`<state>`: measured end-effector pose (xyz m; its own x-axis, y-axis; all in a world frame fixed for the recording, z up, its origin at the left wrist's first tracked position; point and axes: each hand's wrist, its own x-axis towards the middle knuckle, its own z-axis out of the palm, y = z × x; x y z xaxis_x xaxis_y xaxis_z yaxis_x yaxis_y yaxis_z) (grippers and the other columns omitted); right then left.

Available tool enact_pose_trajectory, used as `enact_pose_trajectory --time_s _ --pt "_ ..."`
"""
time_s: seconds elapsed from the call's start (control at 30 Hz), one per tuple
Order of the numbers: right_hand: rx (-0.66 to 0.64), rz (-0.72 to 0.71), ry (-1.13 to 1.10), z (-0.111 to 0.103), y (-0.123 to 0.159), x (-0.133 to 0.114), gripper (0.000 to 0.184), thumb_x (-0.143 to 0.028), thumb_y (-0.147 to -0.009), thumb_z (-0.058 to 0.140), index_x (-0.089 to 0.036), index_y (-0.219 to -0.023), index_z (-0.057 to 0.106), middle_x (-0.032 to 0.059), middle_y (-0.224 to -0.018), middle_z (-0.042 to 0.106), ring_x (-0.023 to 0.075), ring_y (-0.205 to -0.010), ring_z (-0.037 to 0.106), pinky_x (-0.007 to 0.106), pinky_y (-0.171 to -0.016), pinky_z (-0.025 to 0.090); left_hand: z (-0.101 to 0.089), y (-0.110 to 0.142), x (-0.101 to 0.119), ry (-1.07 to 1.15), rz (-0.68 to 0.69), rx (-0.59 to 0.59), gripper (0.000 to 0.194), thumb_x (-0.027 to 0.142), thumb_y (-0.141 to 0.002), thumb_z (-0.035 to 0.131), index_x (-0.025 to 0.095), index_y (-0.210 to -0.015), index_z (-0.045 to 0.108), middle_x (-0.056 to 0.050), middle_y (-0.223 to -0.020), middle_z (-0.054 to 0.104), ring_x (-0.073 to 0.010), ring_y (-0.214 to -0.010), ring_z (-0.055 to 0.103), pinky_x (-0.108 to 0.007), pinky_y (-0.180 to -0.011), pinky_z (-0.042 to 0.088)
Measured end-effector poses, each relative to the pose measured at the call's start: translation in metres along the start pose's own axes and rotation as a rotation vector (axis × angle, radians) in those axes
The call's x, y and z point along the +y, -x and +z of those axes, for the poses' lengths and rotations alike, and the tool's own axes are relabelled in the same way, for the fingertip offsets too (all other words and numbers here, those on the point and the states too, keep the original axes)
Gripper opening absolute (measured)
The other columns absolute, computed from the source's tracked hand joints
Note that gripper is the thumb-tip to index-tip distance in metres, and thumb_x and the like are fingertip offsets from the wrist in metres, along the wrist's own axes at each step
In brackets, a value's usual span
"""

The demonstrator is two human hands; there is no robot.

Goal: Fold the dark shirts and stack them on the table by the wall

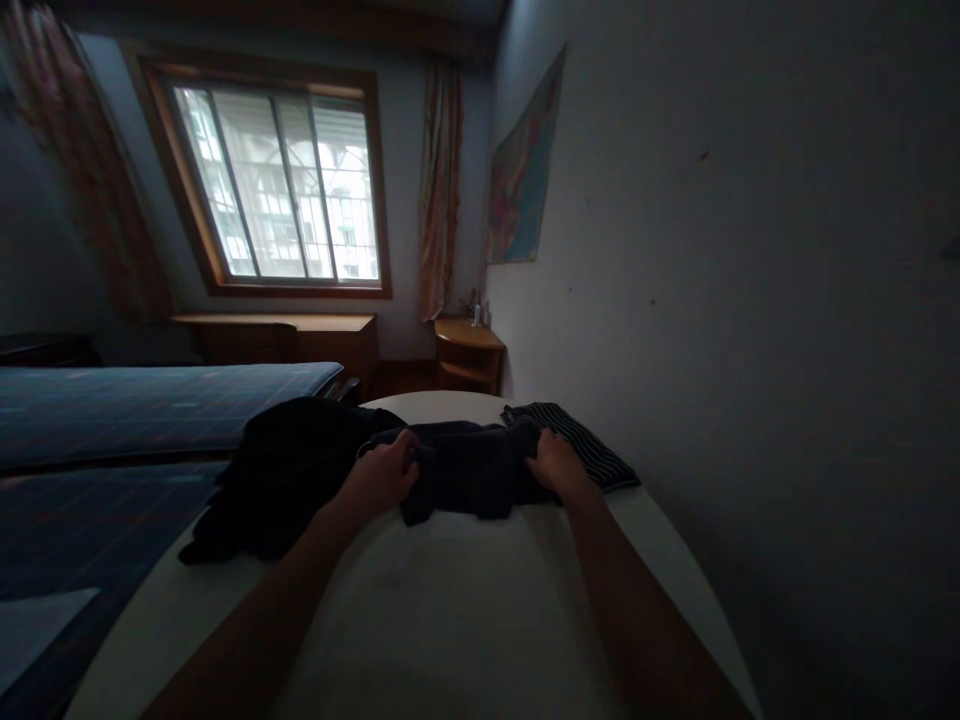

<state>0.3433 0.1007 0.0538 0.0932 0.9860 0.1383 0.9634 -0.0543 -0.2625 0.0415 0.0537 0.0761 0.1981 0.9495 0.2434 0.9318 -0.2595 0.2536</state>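
A dark garment [472, 465] is stretched between my two hands above the far part of the round white table [442, 610]; its exact kind is hard to make out in the dim light. My left hand [390, 468] is closed on its left end, fingers pinched on the cloth. At the opposite end, my right hand [553, 462] grips the fabric with the fingers partly hidden behind it. Left of my left hand lies a heap of black clothing [289, 470]. A folded black cloth with thin pale stripes [589, 445] rests just beyond my right hand.
Beds with blue plaid covers [150, 405] stand to the left of the table. A plain wall [750, 300] runs along the right, with a map [525, 170] on it. Farther back are a wooden desk [300, 322], a corner shelf [469, 335] and a barred window [277, 185].
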Motion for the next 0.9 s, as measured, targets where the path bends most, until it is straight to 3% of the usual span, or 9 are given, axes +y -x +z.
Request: enact_pose_trajectory --time_s 0.1,0.2,0.27,0.33,0.47,0.6,0.77,0.83,0.9 --pt "-0.035 0.017 -0.003 0.0 0.001 0.0 0.027 -0.025 -0.086 0.06 -0.009 -0.107 0.067 0.0232 -0.113 0.068 0.0315 -0.109 0.064 0.037 -0.088 0.047 0.01 0.006 0.009 -0.014 -0.022 -0.066 0.041 0.036 -0.089 0.051 0.021 -0.126 0.05 -0.009 -0.091 0.073 -0.0272 -0.085 0.071 -0.032 -0.069 0.047" --pt "-0.035 -0.013 -0.035 -0.008 0.001 -0.002 0.026 -0.03 -0.089 0.058 -0.01 -0.104 0.068 0.0204 -0.108 0.071 0.0296 -0.103 0.067 0.035 -0.084 0.048 0.022 0.014 0.019 -0.033 -0.05 -0.101 0.062 0.051 -0.086 0.055 0.02 -0.139 0.043 -0.014 -0.102 0.072 -0.0323 -0.093 0.07 -0.038 -0.076 0.05" --pt "-0.006 -0.047 -0.069 -0.016 0.001 -0.004 0.029 -0.032 -0.092 0.055 -0.011 -0.109 0.066 0.0182 -0.11 0.07 0.0275 -0.104 0.067 0.033 -0.085 0.047 0.031 0.019 0.023 -0.044 -0.035 -0.105 0.073 0.048 -0.083 0.061 0.019 -0.145 0.036 -0.017 -0.117 0.068 -0.034 -0.102 0.068 -0.04 -0.081 0.05" --pt "0.033 -0.073 -0.105 -0.025 0.001 -0.006 0.032 -0.033 -0.095 0.051 -0.012 -0.115 0.063 0.0162 -0.114 0.07 0.0252 -0.107 0.066 0.03 -0.087 0.046 0.037 0.022 0.023 -0.036 -0.03 -0.09 0.073 0.031 -0.083 0.063 0.017 -0.147 0.032 -0.018 -0.125 0.065 -0.0322 -0.107 0.066 -0.039 -0.085 0.05" --pt "0.156 -0.04 -0.181 -0.038 0.004 0.002 0.032 -0.033 -0.097 0.047 -0.012 -0.115 0.063 0.0155 -0.113 0.07 0.0254 -0.105 0.066 0.031 -0.087 0.046 0.03 0.02 0.003 0.075 -0.183 -0.002 0.06 0.015 -0.085 0.055 0.014 -0.143 0.04 -0.016 -0.111 0.07 -0.03 -0.099 0.069 -0.039 -0.084 0.051" --pt "0.262 -0.019 -0.174 -0.047 0.01 0.032 0.029 -0.029 -0.095 0.048 -0.013 -0.108 0.068 0.016 -0.109 0.071 0.0259 -0.101 0.067 0.032 -0.085 0.047 0.01 0.025 -0.036 0.451 -0.275 0.095 0.049 0.013 -0.083 0.054 0.013 -0.131 0.049 -0.013 -0.11 0.07 -0.0243 -0.098 0.069 -0.033 -0.084 0.053" --pt "0.322 0.04 -0.232 -0.045 0.026 0.069 0.024 -0.029 -0.091 0.053 -0.016 -0.098 0.072 0.0128 -0.097 0.074 0.0227 -0.087 0.07 0.029 -0.076 0.049 0.011 0.053 -0.061 0.922 -0.471 -0.012 0.05 0.019 -0.08 0.054 0.015 -0.129 0.046 -0.008 -0.1 0.07 -0.0187 -0.073 0.069 -0.029 -0.059 0.056" --pt "0.319 0.059 -0.262 -0.034 0.036 0.074 0.022 -0.028 -0.088 0.056 -0.017 -0.099 0.071 0.011 -0.094 0.074 0.0214 -0.084 0.07 0.029 -0.074 0.049 0.019 0.063 -0.061 0.909 -0.424 0.021 0.052 0.021 -0.076 0.056 0.014 -0.127 0.046 -0.008 -0.1 0.068 -0.0181 -0.07 0.067 -0.03 -0.059 0.055" --pt "0.313 0.063 -0.254 -0.02 0.048 0.075 0.024 -0.027 -0.087 0.057 -0.017 -0.104 0.069 0.0102 -0.093 0.074 0.0214 -0.084 0.069 0.03 -0.075 0.05 0.025 0.068 -0.058 0.741 -0.339 0.154 0.051 0.024 -0.074 0.057 0.014 -0.123 0.049 -0.007 -0.1 0.065 -0.0179 -0.071 0.065 -0.032 -0.063 0.055"
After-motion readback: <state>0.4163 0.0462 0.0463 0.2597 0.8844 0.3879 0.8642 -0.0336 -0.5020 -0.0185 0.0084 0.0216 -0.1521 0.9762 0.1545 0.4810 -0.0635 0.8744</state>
